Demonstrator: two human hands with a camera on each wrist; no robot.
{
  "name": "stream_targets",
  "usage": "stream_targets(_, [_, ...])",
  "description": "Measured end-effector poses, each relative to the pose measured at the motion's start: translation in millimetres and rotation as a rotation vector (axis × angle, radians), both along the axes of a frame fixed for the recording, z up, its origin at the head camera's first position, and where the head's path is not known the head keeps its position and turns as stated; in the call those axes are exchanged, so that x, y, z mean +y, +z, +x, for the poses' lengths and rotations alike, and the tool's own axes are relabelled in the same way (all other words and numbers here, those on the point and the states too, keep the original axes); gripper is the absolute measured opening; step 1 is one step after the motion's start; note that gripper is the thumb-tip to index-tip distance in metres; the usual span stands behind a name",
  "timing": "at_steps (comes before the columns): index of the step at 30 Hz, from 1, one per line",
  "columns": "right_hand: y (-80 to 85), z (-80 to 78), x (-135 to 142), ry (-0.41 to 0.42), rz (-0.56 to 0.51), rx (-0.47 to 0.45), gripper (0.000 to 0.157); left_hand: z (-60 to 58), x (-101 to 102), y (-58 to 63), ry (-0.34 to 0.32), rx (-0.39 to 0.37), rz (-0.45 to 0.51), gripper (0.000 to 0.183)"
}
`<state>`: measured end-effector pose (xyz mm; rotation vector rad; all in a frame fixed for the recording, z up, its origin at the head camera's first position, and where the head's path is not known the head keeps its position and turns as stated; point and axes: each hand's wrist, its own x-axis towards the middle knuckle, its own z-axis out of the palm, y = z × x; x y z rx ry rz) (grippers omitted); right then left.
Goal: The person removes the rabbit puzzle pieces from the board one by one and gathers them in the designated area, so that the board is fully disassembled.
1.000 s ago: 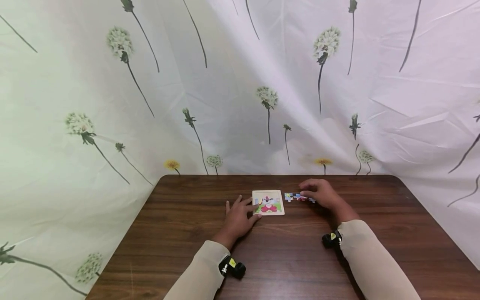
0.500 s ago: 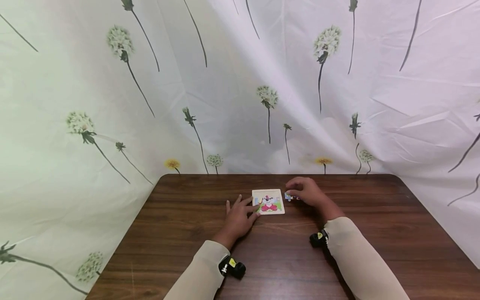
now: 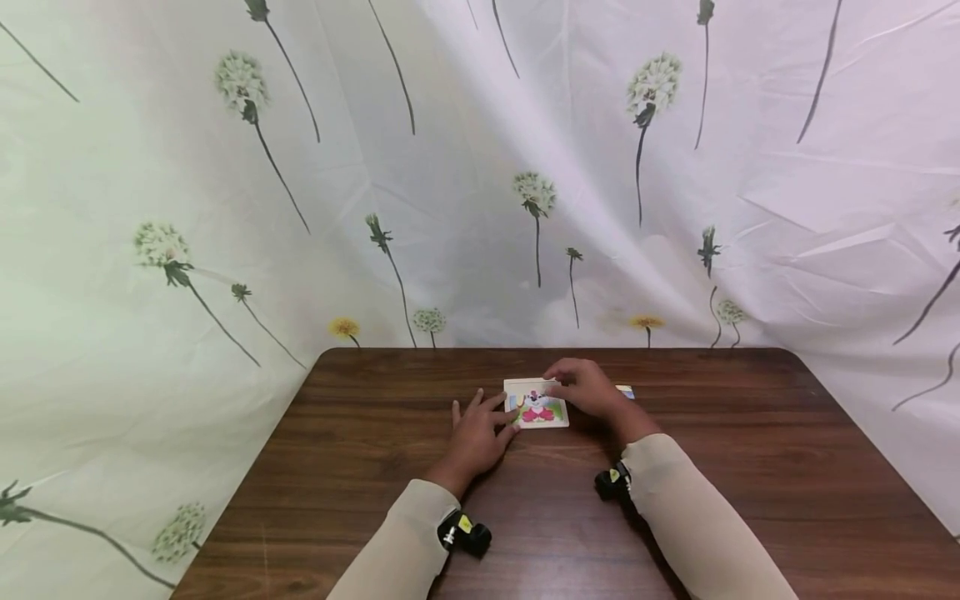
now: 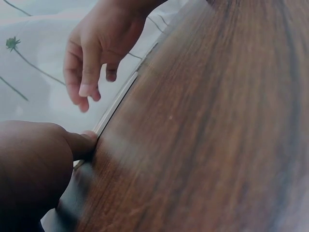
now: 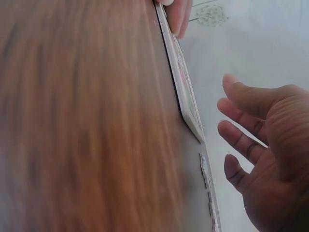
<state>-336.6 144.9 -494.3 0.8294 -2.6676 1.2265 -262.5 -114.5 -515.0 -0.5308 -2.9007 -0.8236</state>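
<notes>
A square picture puzzle board (image 3: 537, 413) with a pale frame lies on the brown table and shows a cartoon animal in red. My left hand (image 3: 477, 432) is spread at its left side, with fingertips on the picture and the thumb at the near edge. Over the board's upper right part hovers my right hand (image 3: 592, 393). Its fingers (image 5: 236, 137) are loosely bent, and nothing shows between them in either wrist view. Flat jigsaw pieces (image 5: 204, 169) lie in a row just right of the board; in the head view the right hand hides most of them.
One blue and yellow piece (image 3: 625, 390) shows beyond the right wrist. A dandelion-print cloth (image 3: 465, 167) hangs behind the table (image 3: 360, 450) and along both its sides. Each wrist carries a small black camera (image 3: 474, 540).
My right hand has moved left from the loose pieces to above the board's upper right, uncovering a piece at the row's right end. The left hand has stayed in place.
</notes>
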Motion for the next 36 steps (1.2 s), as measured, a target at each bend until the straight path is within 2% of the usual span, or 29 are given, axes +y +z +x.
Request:
stream_targets(22, [-0.7, 1.4, -32, -0.003, 0.053, -0.082, 0.021, -0.3, 0, 1.2, -0.011, 0.011, -0.019, 0.035])
stream_targets(30, [-2.0, 1.0, -38, 0.058, 0.082, -0.088, 0.024, 1.7, 1, 3.0, -0.003, -0.009, -0.026, 0.036])
stream_targets(36, [-2.5, 0.4, -40, 0.066, 0.099, -0.092, 0.024, 1.2, 1, 3.1, -0.002, -0.009, -0.024, 0.036])
